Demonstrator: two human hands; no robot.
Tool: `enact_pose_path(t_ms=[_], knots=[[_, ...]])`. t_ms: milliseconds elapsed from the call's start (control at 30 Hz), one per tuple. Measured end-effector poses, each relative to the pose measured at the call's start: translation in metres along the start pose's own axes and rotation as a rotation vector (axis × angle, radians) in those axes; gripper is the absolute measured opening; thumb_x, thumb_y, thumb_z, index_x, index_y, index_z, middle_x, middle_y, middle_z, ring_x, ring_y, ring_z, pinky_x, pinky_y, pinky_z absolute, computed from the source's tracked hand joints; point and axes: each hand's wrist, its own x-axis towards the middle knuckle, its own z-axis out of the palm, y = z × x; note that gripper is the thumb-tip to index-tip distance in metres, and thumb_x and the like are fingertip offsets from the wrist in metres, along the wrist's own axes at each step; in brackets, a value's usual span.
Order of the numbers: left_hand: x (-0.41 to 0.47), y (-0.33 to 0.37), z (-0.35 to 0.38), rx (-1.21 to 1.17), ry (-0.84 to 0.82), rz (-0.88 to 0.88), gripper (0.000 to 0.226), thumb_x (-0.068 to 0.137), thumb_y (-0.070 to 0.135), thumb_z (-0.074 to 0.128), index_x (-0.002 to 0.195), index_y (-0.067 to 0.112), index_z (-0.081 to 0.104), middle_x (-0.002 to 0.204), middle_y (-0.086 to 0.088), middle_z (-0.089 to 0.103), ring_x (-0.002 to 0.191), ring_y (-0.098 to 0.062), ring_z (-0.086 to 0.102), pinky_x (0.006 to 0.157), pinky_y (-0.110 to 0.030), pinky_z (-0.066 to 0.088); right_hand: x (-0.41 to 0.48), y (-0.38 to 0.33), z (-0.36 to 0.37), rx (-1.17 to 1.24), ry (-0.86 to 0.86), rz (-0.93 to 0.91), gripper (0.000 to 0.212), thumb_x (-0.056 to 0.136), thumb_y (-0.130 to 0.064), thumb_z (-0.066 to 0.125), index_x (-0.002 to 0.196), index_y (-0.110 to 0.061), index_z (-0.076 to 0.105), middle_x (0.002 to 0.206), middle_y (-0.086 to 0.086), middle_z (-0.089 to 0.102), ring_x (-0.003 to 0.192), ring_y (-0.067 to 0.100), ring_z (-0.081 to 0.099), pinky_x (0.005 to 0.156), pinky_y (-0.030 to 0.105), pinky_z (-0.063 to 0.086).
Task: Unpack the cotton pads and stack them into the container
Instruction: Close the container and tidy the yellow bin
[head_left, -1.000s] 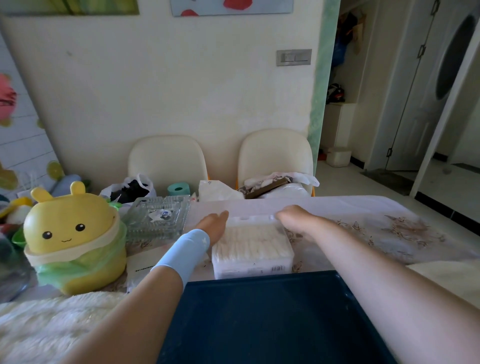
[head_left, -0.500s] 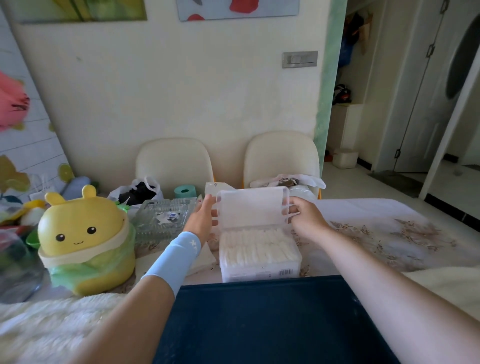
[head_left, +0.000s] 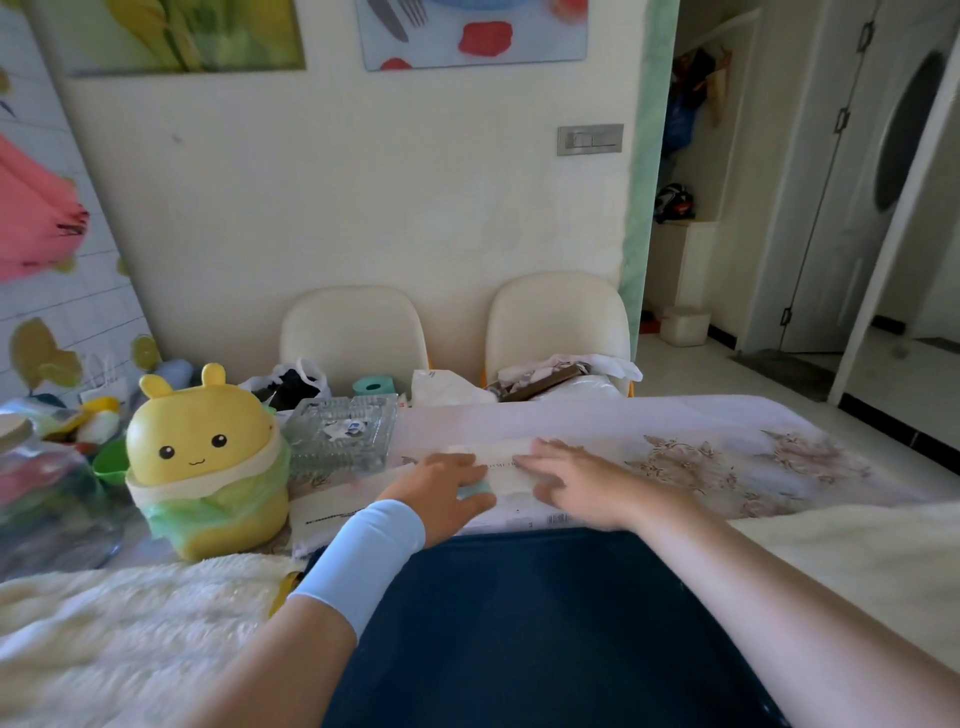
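Unpacking seems barely begun: left hand (head_left: 441, 488) and right hand (head_left: 571, 480) lie spread flat on the cotton pad box (head_left: 511, 496); next, lift its lid.

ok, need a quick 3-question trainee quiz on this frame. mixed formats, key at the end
1. True or false: the light blue wrist sleeve is on the right arm.
2. What sits just right of the yellow bunny-eared bin? A) a clear glass dish B) a red mug C) a laptop
3. Fill in: the left hand and right hand both lie on the white cotton pad box, just beyond the dark ____ tray.

Key: 1 false, it is on the left arm. 2 A. 3 blue.
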Motion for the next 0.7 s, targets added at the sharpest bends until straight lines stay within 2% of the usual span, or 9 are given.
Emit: enact_pose_path(t_ms=[67,167,300,433,567,700], knots=[[-0.003,0.004,0.002,0.111,-0.037,0.018,0.058,0.1,0.051,0.045,0.153,0.032,0.032,0.163,0.013,0.019,0.15,-0.015,0.018,0.121,-0.031,0.013,-0.002,0.001,0.006,-0.09,-0.037,-0.001,0.055,0.108,-0.036,0.036,0.159,-0.039,0.015,0.169,-0.008,-0.007,0.154,0.011,-0.013,0.126,0.04,-0.001],[-0.001,0.004,0.005,0.218,-0.046,0.05,0.058,0.101,0.047,0.044,0.155,0.028,0.029,0.164,0.008,0.018,0.15,-0.018,0.019,0.121,-0.033,0.015,-0.006,0.001,0.013,-0.197,-0.011,-0.016,0.056,0.11,-0.04,0.029,0.16,-0.038,0.005,0.168,-0.003,-0.013,0.154,0.014,-0.016,0.125,0.038,-0.003],[0.004,0.005,0.008,0.257,0.016,0.077,0.051,0.101,0.038,0.048,0.149,0.022,0.042,0.156,-0.002,0.038,0.142,-0.022,0.036,0.115,-0.037,0.031,-0.005,0.002,0.021,-0.264,0.055,-0.027,0.055,0.11,-0.041,0.028,0.16,-0.038,0.008,0.169,0.002,-0.008,0.155,0.018,-0.012,0.124,0.038,0.002],[0.007,0.008,0.003,0.352,0.005,0.068,0.044,0.102,0.038,0.047,0.144,0.027,0.048,0.15,0.001,0.046,0.133,-0.024,0.047,0.111,-0.034,0.036,-0.004,-0.002,0.019,-0.27,0.085,-0.026,0.053,0.109,-0.037,0.036,0.159,-0.036,0.02,0.17,0.002,0.005,0.156,0.02,-0.001,0.125,0.043,0.013],[0.003,0.006,0.007,0.197,0.097,0.05,0.043,0.097,0.036,0.057,0.139,0.028,0.051,0.144,0.003,0.051,0.129,-0.02,0.049,0.109,-0.031,0.036,-0.01,-0.014,0.014,-0.24,0.089,0.007,0.054,0.106,-0.037,0.04,0.157,-0.034,0.024,0.167,-0.001,0.011,0.155,0.021,0.005,0.122,0.045,0.02],[0.0,-0.002,0.002,-0.096,0.108,-0.041,0.042,0.093,0.042,0.06,0.133,0.031,0.055,0.142,0.005,0.049,0.129,-0.018,0.046,0.11,-0.031,0.036,-0.006,-0.036,0.003,-0.367,0.044,0.083,0.061,0.098,-0.047,0.043,0.155,-0.031,0.027,0.164,0.004,0.022,0.152,0.024,0.014,0.12,0.057,0.008]])
